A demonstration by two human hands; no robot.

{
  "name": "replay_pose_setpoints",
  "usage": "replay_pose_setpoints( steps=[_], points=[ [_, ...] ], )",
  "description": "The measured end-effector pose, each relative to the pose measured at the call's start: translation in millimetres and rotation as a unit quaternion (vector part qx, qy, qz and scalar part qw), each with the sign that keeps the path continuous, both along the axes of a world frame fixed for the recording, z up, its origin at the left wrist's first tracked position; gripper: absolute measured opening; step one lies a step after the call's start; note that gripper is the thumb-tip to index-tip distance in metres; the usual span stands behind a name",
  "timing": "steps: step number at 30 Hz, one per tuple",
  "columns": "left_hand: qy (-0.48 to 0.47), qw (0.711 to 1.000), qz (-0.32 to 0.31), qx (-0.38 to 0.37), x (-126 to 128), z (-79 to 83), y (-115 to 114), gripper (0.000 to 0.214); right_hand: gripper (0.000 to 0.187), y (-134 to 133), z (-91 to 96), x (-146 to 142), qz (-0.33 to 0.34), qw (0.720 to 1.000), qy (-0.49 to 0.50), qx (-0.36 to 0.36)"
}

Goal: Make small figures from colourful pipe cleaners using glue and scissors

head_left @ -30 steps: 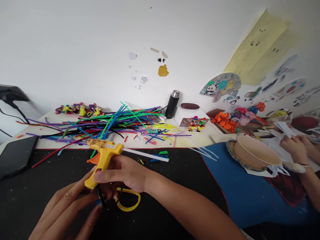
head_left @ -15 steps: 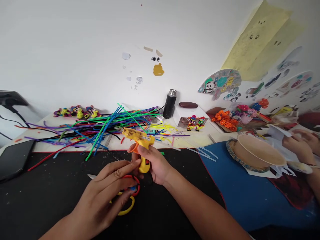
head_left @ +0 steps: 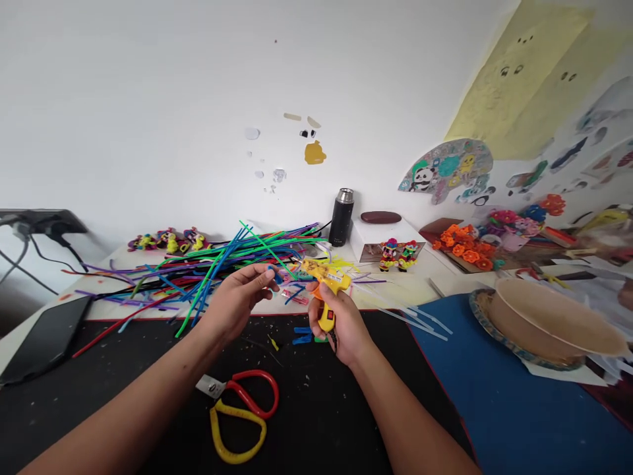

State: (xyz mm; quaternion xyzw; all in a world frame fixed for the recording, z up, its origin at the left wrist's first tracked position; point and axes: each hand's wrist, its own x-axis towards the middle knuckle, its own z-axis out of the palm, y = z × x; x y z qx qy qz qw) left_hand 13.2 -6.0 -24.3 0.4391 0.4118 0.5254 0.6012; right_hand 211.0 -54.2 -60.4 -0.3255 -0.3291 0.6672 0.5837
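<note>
Left hand (head_left: pixel 242 297) pinches a small blue piece (head_left: pixel 270 270) in a nearly closed grip, just left of the yellow glue gun (head_left: pixel 337 282) that the right hand (head_left: pixel 343 323) wraps above the bench (head_left: pixel 415 282); step judged as presenting piece to gun (glue indiscernible), next move needing steady aim.

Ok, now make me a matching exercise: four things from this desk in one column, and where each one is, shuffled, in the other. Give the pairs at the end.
Things
1. glue gun
2. small blue piece
3. scissors
4. black flask

Places
A. lying on the black mat
B. pinched in the left hand
C. standing left of the white box
D. gripped in the right hand

Right pairs: 1-D, 2-B, 3-A, 4-C
</note>
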Motion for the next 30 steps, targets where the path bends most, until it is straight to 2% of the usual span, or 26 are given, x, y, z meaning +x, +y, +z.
replay_pose_setpoints(
  steps=[4, 11, 16, 21, 24, 30],
  points=[
    [-0.016, 1.0, 0.01, 0.022, 6, -4.5, 14, 0.045, 0.058, -1, 4.6, 0, -0.018, 1.0, -0.006, 0.012],
    [-0.061, 0.997, 0.038, 0.018, 8, -15.0, 17, 0.047, 0.061, -6, 10.7, -14, -0.02, 0.999, -0.018, 0.017],
    [-0.079, 0.997, 0.019, 0.0, 5, -17.1, 19, 0.045, 0.061, -5, 28.2, -22, 0.012, 0.999, -0.043, 0.019],
    [-0.109, 0.994, 0.022, -0.016, -1, -18.7, 20, 0.043, 0.059, 8, 44.6, -24, 0.031, 0.996, -0.081, 0.027],
    [-0.114, 0.993, 0.032, -0.013, -4, -20.9, 21, 0.04, 0.056, 19, 39.7, -23, -0.001, 0.996, -0.074, 0.044],
    [-0.114, 0.993, 0.04, -0.01, -7, -26.9, 24, 0.04, 0.062, 25, 9.1, -16, -0.023, 0.995, -0.089, 0.025]
  ],
)
